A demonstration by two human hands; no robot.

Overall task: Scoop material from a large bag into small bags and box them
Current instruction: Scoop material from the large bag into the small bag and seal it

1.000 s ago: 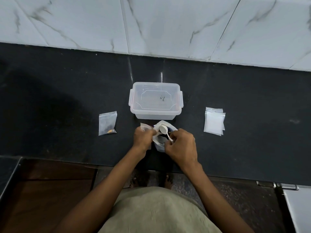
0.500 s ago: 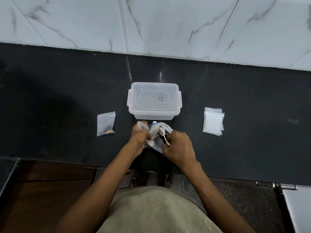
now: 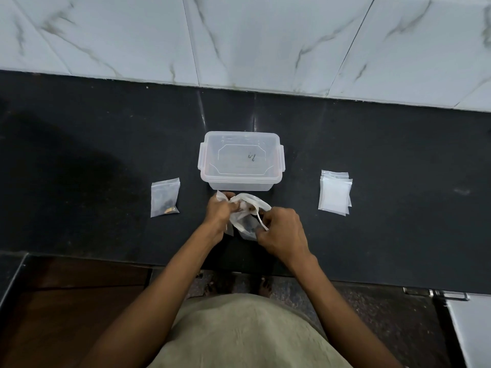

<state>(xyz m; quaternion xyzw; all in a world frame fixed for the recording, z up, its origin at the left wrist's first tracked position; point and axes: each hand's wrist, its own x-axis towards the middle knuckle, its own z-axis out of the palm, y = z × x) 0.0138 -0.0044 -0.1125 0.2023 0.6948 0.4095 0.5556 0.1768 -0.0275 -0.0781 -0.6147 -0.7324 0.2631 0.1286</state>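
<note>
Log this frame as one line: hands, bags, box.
left hand: holds small bag | right hand: grips spoon in large bag | box: lid on | filled bag: left | empty bags: right

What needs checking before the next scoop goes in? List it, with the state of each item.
1. Large bag held open: ok, its mouth gapes between both hands.
2. Spoon in the right hand: ok, the white handle shows at the fingers; the bowl is down in the bag.
3. Small bag ready in the left hand: held; whether its mouth is open, cannot tell.
4. Plastic box ready to receive: not ok, its lid is on.
5. Spare empty bags at hand: ok, stacked to the right.
6. Filled bag boxed: not ok, it lies on the counter left of the box.
</note>
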